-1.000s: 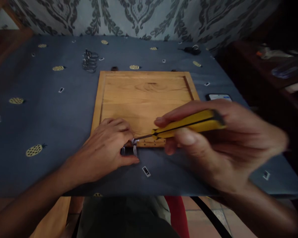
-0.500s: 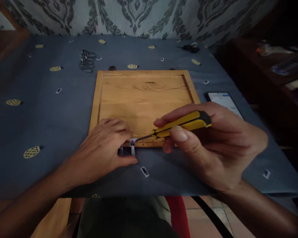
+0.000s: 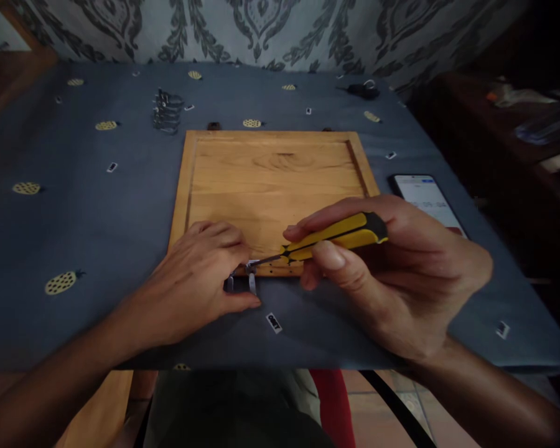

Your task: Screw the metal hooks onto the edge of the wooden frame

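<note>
Right hand (image 3: 392, 274) had the yellow screwdriver (image 3: 336, 238) pinched, tip at a metal fitting (image 3: 252, 284)
Fitting sat on the near edge of the wooden board (image 3: 275, 186); left hand (image 3: 205, 267) curled around it, probably to steady it, couldn't tell if actually gripping

The screwdriver handle (image 3: 350, 237) is yellow and black, the board (image 3: 273, 193) tan, the tablecloth (image 3: 84, 224) pineapple-patterned blue.

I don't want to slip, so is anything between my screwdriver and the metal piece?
Nothing visible is. The screwdriver in your right hand runs up to the metal piece; your left hand sits beside it.
</note>
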A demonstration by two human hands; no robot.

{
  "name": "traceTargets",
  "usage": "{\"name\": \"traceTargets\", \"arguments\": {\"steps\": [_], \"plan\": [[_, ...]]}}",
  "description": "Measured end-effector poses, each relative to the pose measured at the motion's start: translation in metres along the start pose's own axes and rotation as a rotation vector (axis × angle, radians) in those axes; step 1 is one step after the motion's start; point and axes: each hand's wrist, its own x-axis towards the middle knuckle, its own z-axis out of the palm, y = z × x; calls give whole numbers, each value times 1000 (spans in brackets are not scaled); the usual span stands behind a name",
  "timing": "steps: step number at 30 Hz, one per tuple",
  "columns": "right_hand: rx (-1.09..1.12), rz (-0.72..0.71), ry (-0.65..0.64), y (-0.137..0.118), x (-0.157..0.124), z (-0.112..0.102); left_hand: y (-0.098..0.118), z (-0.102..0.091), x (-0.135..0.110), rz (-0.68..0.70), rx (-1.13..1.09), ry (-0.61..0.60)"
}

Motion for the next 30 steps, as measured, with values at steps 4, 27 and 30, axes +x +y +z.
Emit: {"name": "traceTargets", "arguments": {"steps": [4, 27, 30], "plan": [[-48, -11, -14, 1, 0, 1, 0, 1, 0, 5, 10, 12], [-72, 68, -284, -8, 11, -13, -2, 2, -1, 45, 38, 40], [-39, -1, -314, -6, 10, -14, -2, 3, -1, 49, 44, 48]]}}
